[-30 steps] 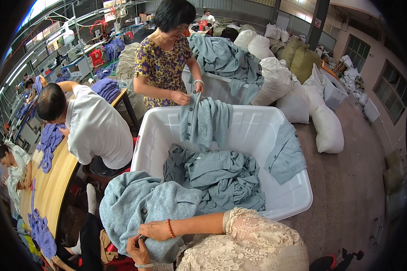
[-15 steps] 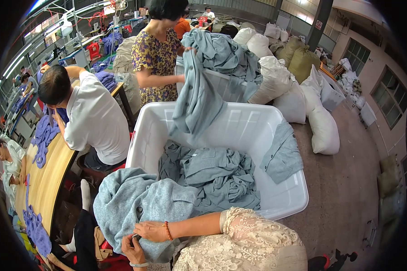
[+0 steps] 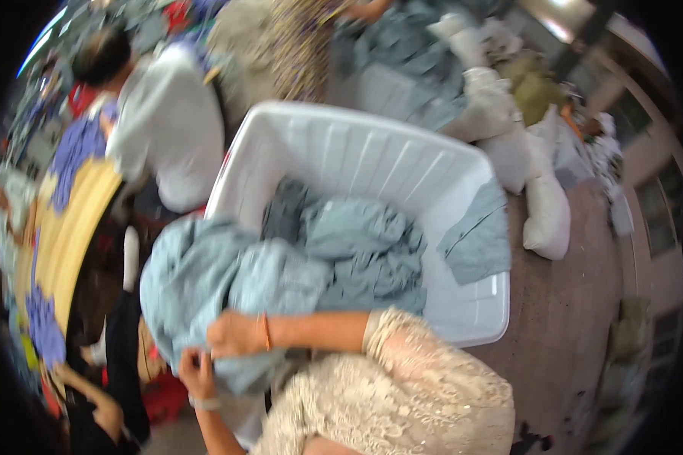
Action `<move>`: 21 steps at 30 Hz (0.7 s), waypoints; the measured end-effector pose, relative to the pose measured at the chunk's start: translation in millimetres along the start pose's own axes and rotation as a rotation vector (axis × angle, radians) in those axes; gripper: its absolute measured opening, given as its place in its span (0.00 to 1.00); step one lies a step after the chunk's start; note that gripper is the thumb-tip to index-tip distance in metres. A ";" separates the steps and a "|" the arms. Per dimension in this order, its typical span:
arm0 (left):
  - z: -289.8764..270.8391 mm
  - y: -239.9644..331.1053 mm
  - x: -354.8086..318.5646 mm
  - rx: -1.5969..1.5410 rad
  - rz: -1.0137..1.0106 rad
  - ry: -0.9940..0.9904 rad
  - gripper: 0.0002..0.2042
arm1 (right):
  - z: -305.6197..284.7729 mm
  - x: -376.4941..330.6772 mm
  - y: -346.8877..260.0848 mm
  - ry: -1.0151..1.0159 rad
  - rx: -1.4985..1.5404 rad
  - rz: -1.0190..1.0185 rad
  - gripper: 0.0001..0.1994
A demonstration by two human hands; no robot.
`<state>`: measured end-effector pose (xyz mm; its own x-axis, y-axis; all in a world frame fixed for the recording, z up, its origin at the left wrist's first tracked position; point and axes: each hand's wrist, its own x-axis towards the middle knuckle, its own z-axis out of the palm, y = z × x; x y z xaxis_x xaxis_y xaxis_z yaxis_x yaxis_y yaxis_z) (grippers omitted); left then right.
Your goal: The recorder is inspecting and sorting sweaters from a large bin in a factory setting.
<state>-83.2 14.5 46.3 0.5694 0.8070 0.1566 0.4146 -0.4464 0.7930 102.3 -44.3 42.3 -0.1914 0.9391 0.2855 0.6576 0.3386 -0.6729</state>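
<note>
The view has swung and blurred since half a second ago, and the grey-blue cloth a co-worker was lifting at the far side of the tub has gone from above it. Near and left, the light blue towel (image 3: 205,288) is bunched over the near-left rim of the white plastic tub (image 3: 372,152). The right hand (image 3: 235,334) lies across it, fingers curled onto the fabric, an orange band at the wrist. The left hand (image 3: 196,371) sits just beneath, pinching the towel's lower edge. Inside the tub, a heap of grey-blue cloth (image 3: 364,250) lies against the towel, and one piece (image 3: 478,239) hangs over the right rim. Far left, a person in a white shirt (image 3: 167,136) bends over a yellow table (image 3: 68,235). White sacks (image 3: 542,212) lie right of the tub.
</note>
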 end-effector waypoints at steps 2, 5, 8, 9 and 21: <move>3.1 6.6 3.7 0.116 0.031 0.026 0.08 | -36.8 -5.6 -0.6 -0.206 -0.159 0.134 0.13; 4.2 11.6 3.6 0.224 -0.044 0.148 0.08 | -78.9 -23.0 19.5 -0.191 -0.296 0.242 0.09; 4.0 27.4 7.2 0.437 0.119 0.114 0.06 | -87.9 -47.4 38.8 -0.045 -0.198 0.255 0.06; 4.2 43.4 16.0 0.456 0.205 0.126 0.05 | -85.7 -47.7 37.7 -0.056 -0.177 0.241 0.06; 95.6 48.0 93.3 0.553 0.132 -0.293 0.05 | -59.0 -53.5 53.9 -0.056 -0.340 0.272 0.05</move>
<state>57.6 31.4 42.6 0.7786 0.6275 0.0021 0.5883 -0.7312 0.3452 191.0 -79.8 31.1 -0.0109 0.9963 0.0848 0.8901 0.0483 -0.4532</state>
